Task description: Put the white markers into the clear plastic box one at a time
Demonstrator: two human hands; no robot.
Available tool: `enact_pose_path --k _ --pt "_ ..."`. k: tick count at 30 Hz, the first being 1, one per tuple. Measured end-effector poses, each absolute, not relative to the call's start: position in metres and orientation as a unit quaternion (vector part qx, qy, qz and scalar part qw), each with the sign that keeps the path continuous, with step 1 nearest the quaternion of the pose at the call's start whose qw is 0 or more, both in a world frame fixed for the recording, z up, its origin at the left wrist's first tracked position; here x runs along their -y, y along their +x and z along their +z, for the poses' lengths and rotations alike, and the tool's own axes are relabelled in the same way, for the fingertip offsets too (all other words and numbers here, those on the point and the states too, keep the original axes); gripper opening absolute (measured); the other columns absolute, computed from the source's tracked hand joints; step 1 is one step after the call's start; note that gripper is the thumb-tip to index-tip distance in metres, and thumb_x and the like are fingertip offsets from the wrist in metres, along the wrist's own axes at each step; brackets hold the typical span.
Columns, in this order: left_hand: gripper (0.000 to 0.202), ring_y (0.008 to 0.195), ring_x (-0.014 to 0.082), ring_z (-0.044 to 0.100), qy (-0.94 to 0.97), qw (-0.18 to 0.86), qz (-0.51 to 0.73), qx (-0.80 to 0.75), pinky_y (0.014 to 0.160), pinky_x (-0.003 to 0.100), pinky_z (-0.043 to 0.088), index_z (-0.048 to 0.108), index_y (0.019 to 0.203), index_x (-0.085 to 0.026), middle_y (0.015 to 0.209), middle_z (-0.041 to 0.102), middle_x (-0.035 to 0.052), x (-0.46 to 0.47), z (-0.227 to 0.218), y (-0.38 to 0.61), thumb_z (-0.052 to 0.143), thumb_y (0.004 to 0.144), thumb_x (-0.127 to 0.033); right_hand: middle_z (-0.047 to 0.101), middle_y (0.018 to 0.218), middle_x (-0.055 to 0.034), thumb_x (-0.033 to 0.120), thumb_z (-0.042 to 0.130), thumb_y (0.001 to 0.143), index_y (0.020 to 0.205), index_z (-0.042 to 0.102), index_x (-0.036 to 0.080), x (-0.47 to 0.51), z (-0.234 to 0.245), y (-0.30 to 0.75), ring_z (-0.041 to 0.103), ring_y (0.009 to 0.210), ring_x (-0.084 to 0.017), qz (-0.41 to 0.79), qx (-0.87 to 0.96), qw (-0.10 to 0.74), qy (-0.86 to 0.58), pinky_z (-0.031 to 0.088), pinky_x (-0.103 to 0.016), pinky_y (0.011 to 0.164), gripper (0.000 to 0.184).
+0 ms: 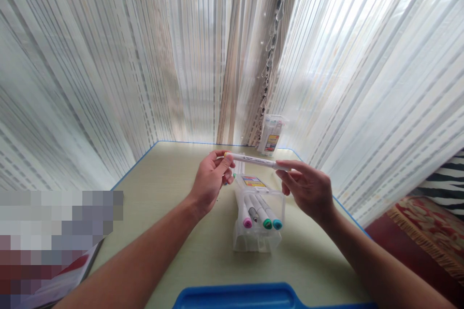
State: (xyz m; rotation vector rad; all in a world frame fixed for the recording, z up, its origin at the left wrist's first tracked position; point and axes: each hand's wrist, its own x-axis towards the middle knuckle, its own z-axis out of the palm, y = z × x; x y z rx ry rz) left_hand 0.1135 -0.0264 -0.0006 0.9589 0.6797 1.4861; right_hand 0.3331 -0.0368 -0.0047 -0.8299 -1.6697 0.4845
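White, sheer striped curtains [90,58] hang behind a pale green table [203,260] with a blue edge. To the right lies a red patterned cover [431,224] with a fringe, and beyond it a black-and-white striped cloth [447,186]. Blue moulded plastic [235,297] fills the near edge of the view, its full shape cut off.

Over the middle of the table, 2 bare hands share 1 white marker. The left hand [210,181] pinches its yellow-tipped end between thumb and fingers; the right hand [310,188] grips the other end the same way. Directly below is a clear plastic case [237,224], lying with its open end toward the person. Near the far edge, a second case [271,135] stands upright, with markers inside.

The white marker [253,159] is above the first case, its right end slightly lower. Inside that case, 4 markers [261,210] show pink, grey, green and blue ends.
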Motion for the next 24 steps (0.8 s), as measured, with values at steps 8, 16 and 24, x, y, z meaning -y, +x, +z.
enact_pose_path --k 8,16,24 --pt "0.025 0.047 0.0053 0.033 0.420 0.580 0.633 -0.294 0.045 0.019 0.032 0.053 0.092 -0.017 0.055 0.040 -0.0083 0.027 0.000 0.114 0.071 0.082 -0.030 0.066 0.071 0.0003 0.018 0.068 0.086 0.103 0.072 0.021 0.034 -0.009 0.336 0.057 0.044 -0.008 0.200 0.717 0.575 -0.339 0.047 -0.023 0.040 0.018" --pt "0.031 0.041 0.0035 0.022 0.392 0.559 0.646 -0.342 0.038 0.016 0.024 0.053 0.093 -0.017 0.050 0.026 -0.0119 0.024 -0.004 0.111 0.066 0.084 -0.044 0.072 0.082 -0.0033 0.020 0.069 0.086 0.107 0.069 0.020 0.034 -0.003 0.334 0.057 0.044 -0.009 0.215 0.692 0.601 -0.337 0.047 -0.025 0.039 0.021" --pt "0.042 0.039 0.0031 0.021 0.377 0.573 0.638 -0.350 0.036 0.016 0.021 0.041 0.065 -0.019 0.048 0.023 -0.0109 0.023 -0.002 0.108 0.065 0.082 -0.048 0.073 0.079 -0.0042 0.020 0.069 0.086 0.102 0.069 0.017 0.048 0.025 0.340 0.056 0.040 -0.010 0.169 0.630 0.690 -0.314 0.043 -0.026 0.036 0.016"
